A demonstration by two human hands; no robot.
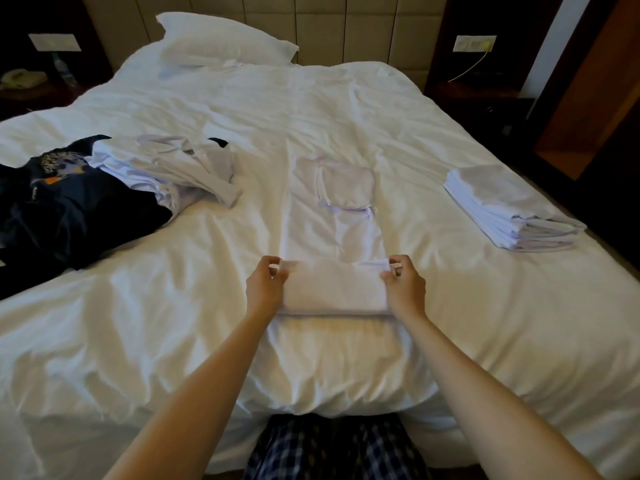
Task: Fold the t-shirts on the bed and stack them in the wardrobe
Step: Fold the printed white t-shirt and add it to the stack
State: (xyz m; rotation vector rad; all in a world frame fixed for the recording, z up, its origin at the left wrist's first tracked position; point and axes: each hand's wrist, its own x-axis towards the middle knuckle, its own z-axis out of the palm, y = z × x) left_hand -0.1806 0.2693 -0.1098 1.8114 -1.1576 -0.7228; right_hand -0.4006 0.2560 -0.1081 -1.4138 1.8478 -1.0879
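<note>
Your left hand point(265, 284) and right hand point(403, 284) pinch bottom corners of white t-shirt point(334, 237), hem doubled over on bed point(450, 323).

Left hand point(265, 289) and right hand point(405, 289) bare, forearms point(214, 382) unsleeved, navy-and-white checked trousers point(332, 448)
</note>
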